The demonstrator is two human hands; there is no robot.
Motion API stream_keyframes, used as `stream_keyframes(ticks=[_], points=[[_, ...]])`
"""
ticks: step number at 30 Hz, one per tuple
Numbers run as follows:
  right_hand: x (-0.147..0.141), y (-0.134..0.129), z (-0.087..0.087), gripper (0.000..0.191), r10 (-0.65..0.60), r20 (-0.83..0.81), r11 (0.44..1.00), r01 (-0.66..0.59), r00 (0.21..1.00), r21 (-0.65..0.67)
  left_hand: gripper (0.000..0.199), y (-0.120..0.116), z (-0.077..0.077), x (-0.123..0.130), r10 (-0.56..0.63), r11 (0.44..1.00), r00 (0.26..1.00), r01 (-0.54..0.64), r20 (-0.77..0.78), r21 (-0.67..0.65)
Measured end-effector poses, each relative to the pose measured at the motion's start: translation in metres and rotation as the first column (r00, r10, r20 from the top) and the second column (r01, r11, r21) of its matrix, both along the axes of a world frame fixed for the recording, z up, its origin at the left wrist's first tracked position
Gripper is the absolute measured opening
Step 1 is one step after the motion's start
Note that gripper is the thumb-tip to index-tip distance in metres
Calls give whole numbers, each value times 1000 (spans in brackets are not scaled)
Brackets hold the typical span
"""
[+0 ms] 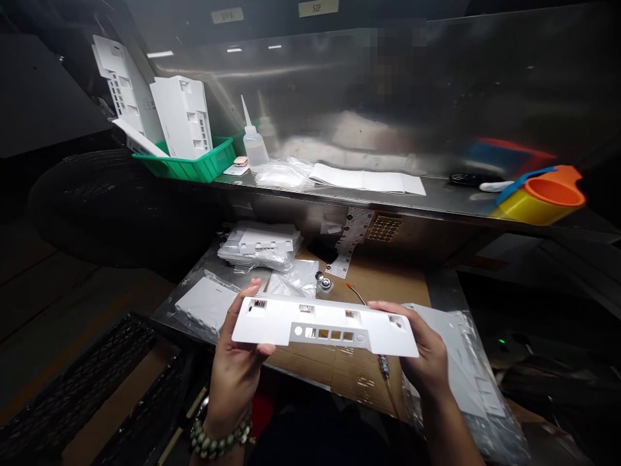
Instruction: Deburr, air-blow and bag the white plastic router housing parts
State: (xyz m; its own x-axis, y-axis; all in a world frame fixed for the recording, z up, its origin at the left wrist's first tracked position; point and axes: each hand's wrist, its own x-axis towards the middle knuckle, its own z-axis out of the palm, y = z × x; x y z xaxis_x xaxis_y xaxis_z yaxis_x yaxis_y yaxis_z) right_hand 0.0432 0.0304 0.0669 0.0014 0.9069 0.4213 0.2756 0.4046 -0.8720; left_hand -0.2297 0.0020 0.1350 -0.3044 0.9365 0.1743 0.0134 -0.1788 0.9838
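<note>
A white plastic housing panel (276, 323) is held up level over the workbench, its long edge with a grey strip of square port openings facing me. My left hand (240, 356) grips its left end, thumb below and fingers behind. At the right end, my right hand (427, 349) is closed around the corner, with fingers along the top edge. Beneath the panel lies a cardboard sheet (339, 372). A thin cable with a metal connector (383, 366) hangs down just below the panel's right half. A beaded bracelet circles my left wrist.
Bagged white panels lie at the back left (266, 243), at left (206, 301) and at right (456, 362). Above runs a metal shelf (349, 197) with a green bin (194, 167) of housings, a dropper bottle (255, 145) and an orange-yellow tape roll (543, 197). A black crate (140, 388) stands lower left.
</note>
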Motion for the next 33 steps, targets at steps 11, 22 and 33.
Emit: stream_keyframes(ticks=[11, 22, 33], points=[[3, -5, 8, 30, 4, -16, 999, -5, 1000, -48, 73, -2, -9, -3, -43, 995, 993, 52, 107, -86], [7, -9, 6, 30, 7, -10, 999, -7, 1000, -32, 71, -4, -2, 5, 21, 986, 977, 15, 211, -168], [2, -9, 6, 36, 311, -133, 947, -296, 941, 122, 81, -11, -10, -7, 133, 956, 737, 81, 662, -282]])
